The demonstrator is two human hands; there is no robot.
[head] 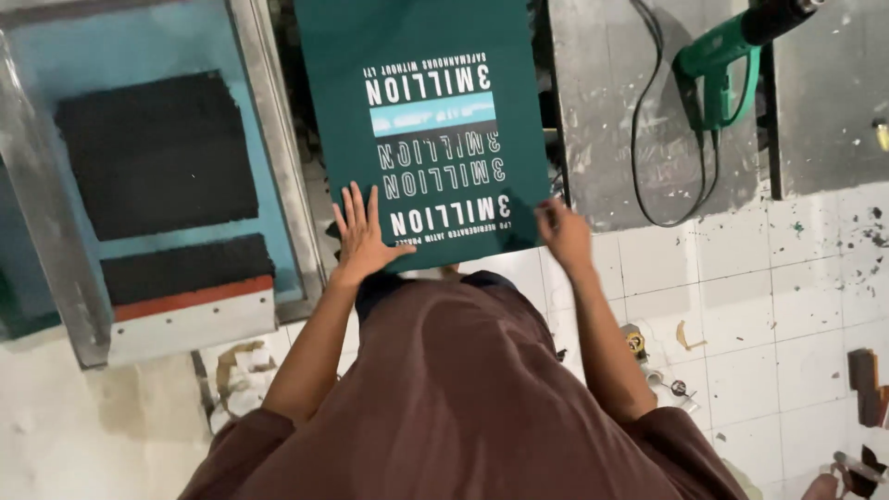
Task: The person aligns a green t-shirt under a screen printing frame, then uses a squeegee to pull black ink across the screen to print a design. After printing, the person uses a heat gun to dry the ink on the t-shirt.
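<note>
Under both hands: dark green printed fabric (435, 130) on its board, left hand (361, 236) spread flat, right hand (563, 231) pinching the near corner; any drag risks smearing the print.

The scene is evenly and fairly dimly lit by soft indoor light with no single visible source. The white tiled floor (778, 306) at lower right is the brightest area, yet it is not blown out. The grey, paint-flecked tabletop (611, 120) carries a dull sheen rather than glare, and the green handheld heat gun (718, 79) throws only a faint shadow beside it. The brown fabric of the shirt (463, 407) looks soft and slightly blurred, being close to the lens. The white lettering on the dark green printed cloth (426, 120) reads sharply. Straight edges near the frame borders bend a little from wide-angle distortion.
</note>
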